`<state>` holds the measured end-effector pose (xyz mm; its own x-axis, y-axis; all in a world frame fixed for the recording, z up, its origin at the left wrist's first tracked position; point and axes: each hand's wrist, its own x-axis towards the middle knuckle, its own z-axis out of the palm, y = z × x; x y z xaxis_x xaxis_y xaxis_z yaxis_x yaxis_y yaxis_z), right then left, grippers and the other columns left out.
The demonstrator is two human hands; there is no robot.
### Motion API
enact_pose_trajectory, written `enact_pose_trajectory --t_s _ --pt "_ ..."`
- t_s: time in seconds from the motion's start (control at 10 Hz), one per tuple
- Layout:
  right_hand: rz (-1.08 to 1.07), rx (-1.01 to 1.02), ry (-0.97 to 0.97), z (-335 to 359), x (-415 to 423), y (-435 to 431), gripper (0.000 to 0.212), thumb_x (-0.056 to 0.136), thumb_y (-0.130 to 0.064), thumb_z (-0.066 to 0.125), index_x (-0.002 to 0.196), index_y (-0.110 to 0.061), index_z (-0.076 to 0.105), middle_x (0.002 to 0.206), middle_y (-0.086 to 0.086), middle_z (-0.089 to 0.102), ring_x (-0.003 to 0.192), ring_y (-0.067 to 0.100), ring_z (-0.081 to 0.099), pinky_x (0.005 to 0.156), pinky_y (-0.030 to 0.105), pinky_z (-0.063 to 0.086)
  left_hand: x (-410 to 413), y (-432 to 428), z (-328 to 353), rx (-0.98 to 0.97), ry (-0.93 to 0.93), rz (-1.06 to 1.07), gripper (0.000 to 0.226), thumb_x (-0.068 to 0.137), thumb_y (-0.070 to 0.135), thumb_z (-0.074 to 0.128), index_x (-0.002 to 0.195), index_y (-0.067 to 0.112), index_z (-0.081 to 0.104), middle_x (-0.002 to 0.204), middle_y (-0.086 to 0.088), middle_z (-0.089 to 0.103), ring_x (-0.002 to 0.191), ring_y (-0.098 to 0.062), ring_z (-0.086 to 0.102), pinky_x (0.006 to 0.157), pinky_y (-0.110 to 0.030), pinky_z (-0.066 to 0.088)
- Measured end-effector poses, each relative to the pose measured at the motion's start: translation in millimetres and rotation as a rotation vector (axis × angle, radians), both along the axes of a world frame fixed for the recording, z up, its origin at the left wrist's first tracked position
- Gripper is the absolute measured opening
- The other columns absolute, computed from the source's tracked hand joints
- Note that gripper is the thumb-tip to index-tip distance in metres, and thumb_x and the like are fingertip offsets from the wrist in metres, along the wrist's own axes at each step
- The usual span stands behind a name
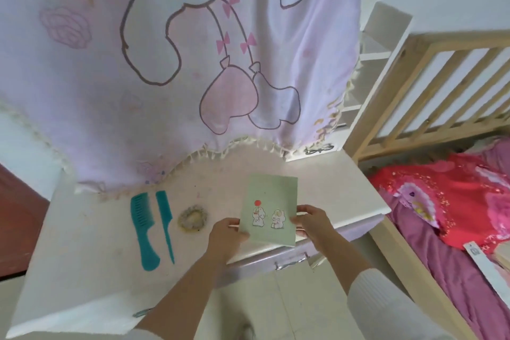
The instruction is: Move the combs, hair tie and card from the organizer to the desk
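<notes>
Now both hands, left hand [227, 234] and right hand [311, 222], grip a pale green card [269, 211] printed with two cartoon bunnies.

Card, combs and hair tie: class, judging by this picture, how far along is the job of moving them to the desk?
Nearly finished. Done: the wide comb, the tail comb and the hair tie lie on the desk. In hand: the left hand and right hand hold the card over the desk. Left: setting it down and letting go.
</notes>
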<state>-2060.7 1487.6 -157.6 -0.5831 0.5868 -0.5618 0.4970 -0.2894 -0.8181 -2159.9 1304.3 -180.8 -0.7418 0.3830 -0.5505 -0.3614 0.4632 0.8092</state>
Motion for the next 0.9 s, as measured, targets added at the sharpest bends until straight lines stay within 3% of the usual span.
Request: enact_pose_trajectory --t_s 0.2,0.3,0.4,0.5,0.8,0.9 --pt "0.136 0.060 -0.187 -39 -62 48 0.036 0.079 0.009 0.060 0.115 0.005 0.062 0.104 0.019 0.066 0.084 0.028 0.059 0.079 0.038 0.049 -26 38 -29 -0.167 -0.029 0.043 0.028 0.067 0.008 0.072 0.093 0.014 0.064 0.079 0.004 0.070 0.071 -0.016 0.066 0.069 -0.027 0.052" --pt "0.201 0.098 -0.256 -54 -81 57 0.043 0.079 0.006 0.063 0.122 0.001 0.060 0.121 0.017 0.064 0.093 0.028 0.059 0.088 0.038 0.049 -33 47 -40 -0.213 -0.040 0.069 0.025 0.068 0.010 0.072 0.090 0.018 0.062 0.077 0.010 0.067 0.069 -0.010 0.065 0.059 -0.022 0.050" --pt "0.244 0.145 -0.285 -63 -93 62 0.038 0.078 0.005 0.064 0.115 -0.002 0.068 0.116 0.015 0.068 0.097 0.026 0.060 0.090 0.034 0.047 -36 54 -43 -0.258 -0.020 0.079 0.021 0.068 0.013 0.071 0.082 0.023 0.059 0.073 0.014 0.064 0.065 -0.004 0.062 0.051 -0.017 0.044" --pt "0.221 0.184 -0.304 -67 -95 64 0.034 0.075 0.005 0.064 0.106 -0.004 0.072 0.103 0.013 0.072 0.090 0.027 0.064 0.082 0.031 0.050 -37 60 -45 -0.296 0.047 0.067 0.020 0.069 0.014 0.071 0.080 0.025 0.058 0.071 0.016 0.062 0.061 0.000 0.058 0.042 -0.007 0.038" --pt "0.237 0.287 -0.364 -62 -89 60 0.029 0.077 -0.002 0.065 0.106 -0.004 0.071 0.106 0.012 0.072 0.095 0.027 0.063 0.088 0.031 0.047 -34 62 -47 -0.364 0.157 -0.025 0.023 0.079 0.011 0.064 0.103 0.012 0.063 0.086 0.007 0.059 0.079 -0.014 0.056 0.061 -0.018 0.041" --pt "0.164 0.229 -0.239 -33 -102 64 0.037 0.079 -0.003 0.069 0.114 0.003 0.066 0.102 0.016 0.069 0.090 0.024 0.061 0.089 0.037 0.048 -33 49 -47 -0.422 0.295 -0.188 0.030 0.089 0.018 0.054 0.119 0.013 0.056 0.108 -0.001 0.057 0.102 -0.020 0.056 0.085 -0.028 0.048"
